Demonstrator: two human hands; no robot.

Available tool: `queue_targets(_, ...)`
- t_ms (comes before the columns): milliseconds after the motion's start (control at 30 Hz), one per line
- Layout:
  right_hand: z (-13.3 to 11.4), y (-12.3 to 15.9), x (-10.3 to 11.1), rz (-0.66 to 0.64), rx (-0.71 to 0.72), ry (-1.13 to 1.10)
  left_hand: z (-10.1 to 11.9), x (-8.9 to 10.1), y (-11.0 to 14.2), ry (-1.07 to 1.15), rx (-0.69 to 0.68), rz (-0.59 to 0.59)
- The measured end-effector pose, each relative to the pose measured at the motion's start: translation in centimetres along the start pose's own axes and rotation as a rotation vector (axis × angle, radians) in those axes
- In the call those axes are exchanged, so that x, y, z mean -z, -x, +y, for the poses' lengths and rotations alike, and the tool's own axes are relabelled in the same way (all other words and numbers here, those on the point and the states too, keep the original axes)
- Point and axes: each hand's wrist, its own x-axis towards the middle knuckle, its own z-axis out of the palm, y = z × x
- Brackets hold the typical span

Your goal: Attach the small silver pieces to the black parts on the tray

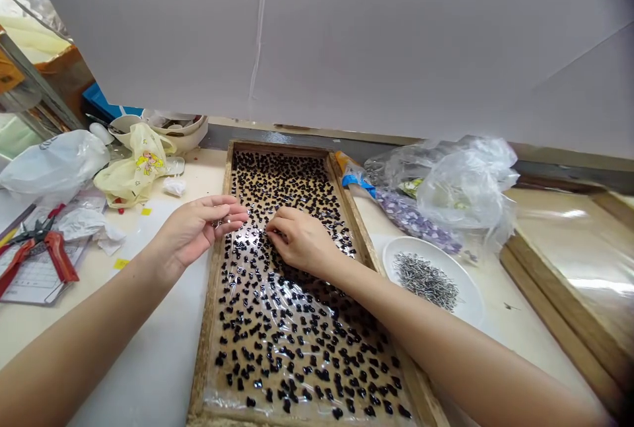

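Note:
A long wooden-framed tray lies in front of me, its clear-filmed bottom covered with many small glossy black pieces. My left hand is above the tray's left edge, palm turned up, with several small metal pins held between curled fingers and thumb. Over the middle of the tray, my right hand points down with fingers pinched together among the black pieces. What its fingertips hold, if anything, is hidden. To the right, a white plate bears a heap of thin metal pins.
Red-handled pliers lie on papers at the left, near a yellow plastic bag and bowls. Clear plastic bags are behind the plate. Another wooden-framed tray stands at the right. A pale panel hangs across the back.

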Motion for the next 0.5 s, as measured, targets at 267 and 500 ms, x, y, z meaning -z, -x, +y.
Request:
queue_targets(267,-0.03,0.04,-0.02,0.014,0.016,0.031,-0.09,-0.25,-0.03,0.008,0.031,0.017)
queue_targets(500,0.25,0.19,0.24,0.021,0.022,0.022,-0.75,-0.39,0.26,0.050,0.085,-0.011)
